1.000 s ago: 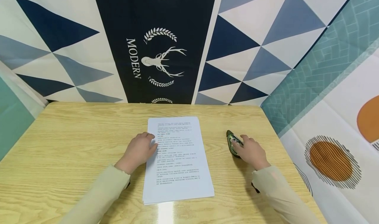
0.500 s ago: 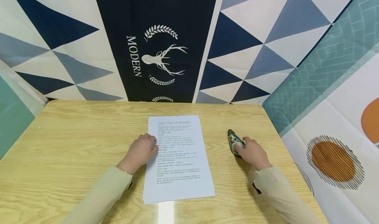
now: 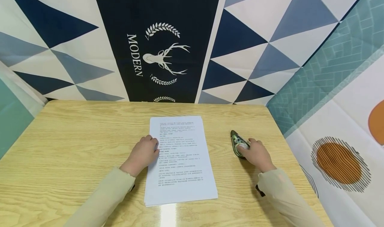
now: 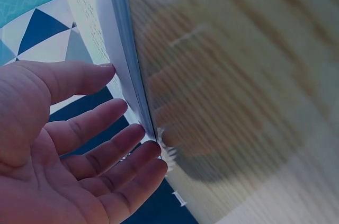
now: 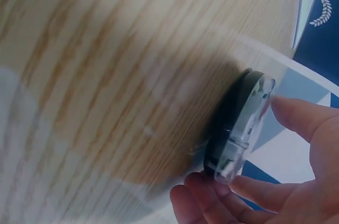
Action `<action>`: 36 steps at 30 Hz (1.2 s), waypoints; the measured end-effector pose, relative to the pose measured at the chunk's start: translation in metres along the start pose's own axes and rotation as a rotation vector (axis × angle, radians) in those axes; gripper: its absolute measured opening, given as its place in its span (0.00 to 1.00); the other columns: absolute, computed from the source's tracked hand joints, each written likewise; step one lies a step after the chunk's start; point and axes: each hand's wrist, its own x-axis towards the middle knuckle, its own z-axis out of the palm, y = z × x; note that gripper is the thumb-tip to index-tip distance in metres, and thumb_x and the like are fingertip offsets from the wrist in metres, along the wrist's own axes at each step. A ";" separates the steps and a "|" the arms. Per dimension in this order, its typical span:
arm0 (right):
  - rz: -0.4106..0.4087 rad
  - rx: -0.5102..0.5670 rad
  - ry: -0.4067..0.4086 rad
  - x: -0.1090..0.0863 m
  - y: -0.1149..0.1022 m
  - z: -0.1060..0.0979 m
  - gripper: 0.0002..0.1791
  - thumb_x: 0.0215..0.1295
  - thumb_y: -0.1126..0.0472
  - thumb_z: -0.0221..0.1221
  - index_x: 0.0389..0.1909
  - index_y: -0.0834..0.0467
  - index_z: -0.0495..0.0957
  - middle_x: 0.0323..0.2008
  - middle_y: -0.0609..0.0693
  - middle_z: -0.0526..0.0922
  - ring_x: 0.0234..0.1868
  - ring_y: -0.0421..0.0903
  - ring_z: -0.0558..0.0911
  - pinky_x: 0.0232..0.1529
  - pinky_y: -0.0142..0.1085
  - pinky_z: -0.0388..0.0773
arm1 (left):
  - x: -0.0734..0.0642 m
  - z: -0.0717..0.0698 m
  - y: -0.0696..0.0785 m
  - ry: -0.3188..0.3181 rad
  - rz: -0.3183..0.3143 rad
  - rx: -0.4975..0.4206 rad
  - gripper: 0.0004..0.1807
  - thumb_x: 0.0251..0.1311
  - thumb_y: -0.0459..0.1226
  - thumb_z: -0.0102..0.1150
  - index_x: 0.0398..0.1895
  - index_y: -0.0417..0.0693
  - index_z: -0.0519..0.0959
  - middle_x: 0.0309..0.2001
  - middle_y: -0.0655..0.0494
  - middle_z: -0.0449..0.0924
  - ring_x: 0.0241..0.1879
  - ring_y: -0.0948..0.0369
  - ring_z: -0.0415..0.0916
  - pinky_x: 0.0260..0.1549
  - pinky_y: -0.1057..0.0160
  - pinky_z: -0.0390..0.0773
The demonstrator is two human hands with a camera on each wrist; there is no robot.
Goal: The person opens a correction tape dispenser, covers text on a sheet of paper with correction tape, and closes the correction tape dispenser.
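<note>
A stack of printed paper sheets lies flat on the wooden table. My left hand is at the stack's left edge, thumb over the margin. In the left wrist view, its fingers are loosely extended beside the stack's side. To the right of the paper lies a green correction tape dispenser, its dark pointed tip facing away from me. My right hand pinches its near part. The right wrist view shows the dispenser between the thumb and the other fingers, close over the tabletop.
The wooden table runs back to a wall cloth with triangles and a deer print. Another patterned cloth hangs along the table's right side. Glare shows on the table just below the stack.
The right thumb and fingers have settled onto the correction tape dispenser from just beside it. The left hand stays at the paper's edge with barely any shift.
</note>
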 end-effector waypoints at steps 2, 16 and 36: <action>0.006 0.012 0.010 0.000 -0.001 0.001 0.43 0.65 0.44 0.50 0.64 0.76 0.55 0.55 0.79 0.64 0.50 0.69 0.73 0.48 0.57 0.72 | 0.000 0.000 0.000 -0.006 0.000 0.012 0.12 0.57 0.35 0.60 0.40 0.36 0.79 0.35 0.47 0.75 0.35 0.55 0.70 0.34 0.59 0.75; 0.065 0.232 0.058 0.004 -0.009 0.004 0.40 0.58 0.48 0.61 0.62 0.71 0.60 0.54 0.73 0.60 0.43 0.58 0.69 0.39 0.44 0.73 | 0.002 0.001 0.002 -0.025 0.011 0.043 0.10 0.58 0.35 0.58 0.37 0.35 0.79 0.36 0.46 0.75 0.35 0.55 0.71 0.33 0.60 0.75; 0.102 0.482 -0.022 0.006 -0.014 0.014 0.34 0.66 0.52 0.52 0.67 0.61 0.49 0.57 0.67 0.65 0.49 0.56 0.72 0.41 0.38 0.71 | 0.002 0.000 0.003 -0.049 -0.014 0.015 0.11 0.59 0.34 0.57 0.40 0.33 0.79 0.40 0.44 0.74 0.38 0.54 0.70 0.35 0.59 0.77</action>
